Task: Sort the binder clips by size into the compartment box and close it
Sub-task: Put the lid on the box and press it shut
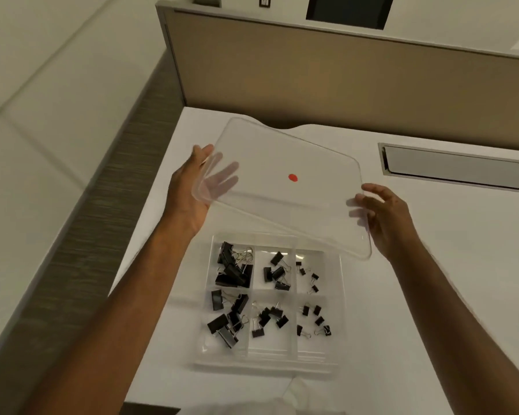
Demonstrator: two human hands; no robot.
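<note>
Head view: a person's two bare arms reach out over a white bench (pixel 432 295).
Lid: a see-through lid (pixel 282 187) with a small red dot (pixel 292 177) is held up in the air, tilted, above the far edge of the box.
Left hand: the left hand (pixel 192 190) holds the lid's left end, thumb on top, fingers spread out flat under it and showing through the plastic.
Right hand: the right hand (pixel 385 214) holds the lid's right end, thumb on top and fingers curled around the edge.
Box: the clear compartment box (pixel 267 359) sits open on the bench, close to the person, below the lid.
Clips: black binder clips (pixel 234 269) lie in all six spaces. Big ones are in the two left spaces, middle ones in the two middle spaces, tiny ones in the two right spaces.
Behind: a tan wall panel (pixel 342 85) stands at the back of the bench, and a grey slot cover (pixel 456 167) is set in the bench on the right.
</note>
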